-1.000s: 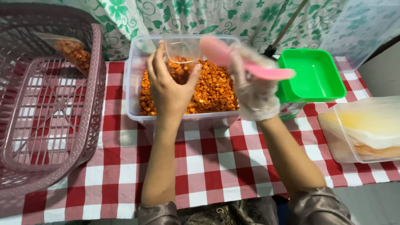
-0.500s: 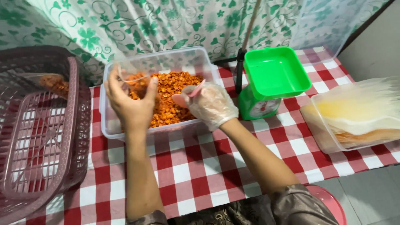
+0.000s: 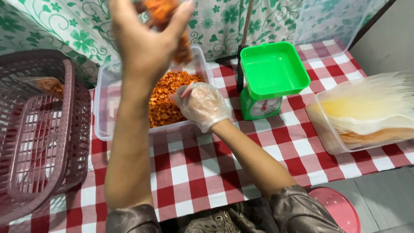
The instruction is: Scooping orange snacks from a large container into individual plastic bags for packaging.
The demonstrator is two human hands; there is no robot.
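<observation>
The bare left hand [image 3: 144, 41] is raised high, close to the camera, above the rear of the clear rectangular plastic tub [image 3: 103, 125]. Its fingers are curled around a small see-through bag of orange snack pieces [image 3: 166, 13]; the bag is blurred and cut by the top edge, so its long axis cannot be told.

The right hand in a thin clear plastic glove [image 3: 202, 105] rests low, at the tub's front-right rim, touching the orange snack pieces [image 3: 166, 101] heaped inside. Its fingers are loosely bent, approx. half closed; whether anything is gripped cannot be told.

Key relation: the held bag lies up and to the left of the gloved hand, well apart. The tub's long axis runs left-right.

The green tray scale [image 3: 269, 80] stands just right of the tub, nearer the right hand. A mauve plastic basket [image 3: 64, 142] stands at far left on the red-white checked tablecloth [image 3: 194, 172].
</observation>
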